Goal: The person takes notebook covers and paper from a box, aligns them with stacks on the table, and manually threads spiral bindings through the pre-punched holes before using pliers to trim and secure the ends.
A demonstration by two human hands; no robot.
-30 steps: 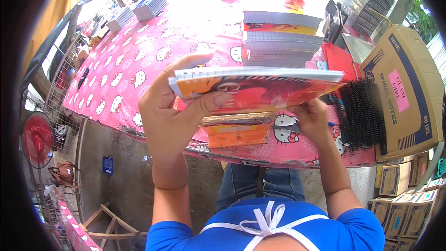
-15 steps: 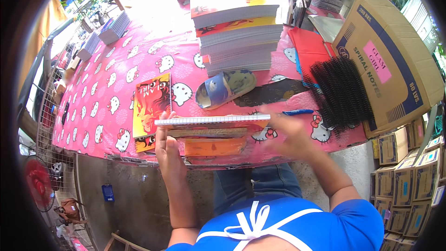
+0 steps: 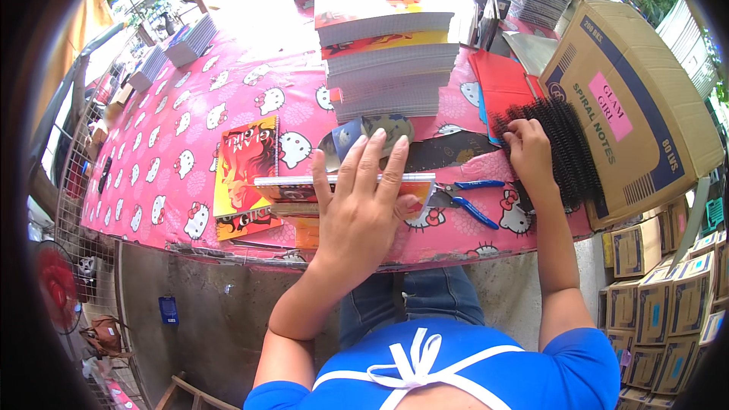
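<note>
**Table before you: your left hand (image 3: 357, 216) on the notebook (image 3: 292, 191), your right hand (image 3: 530, 156) at the black coils (image 3: 575, 152)**

The pink-covered table (image 3: 163, 205) spreads widest, with the large carton (image 3: 634, 99) at its right end. A tall stack of paper (image 3: 391, 68) rises beyond your left hand. The coils lie by the carton; your right fingers bunch at them, but whether they grip one, I cannot tell. The notebook stands on edge near the table's front, your left fingers spread wide across it. Blue-handled pliers (image 3: 475, 212) lie just right of it.
</note>
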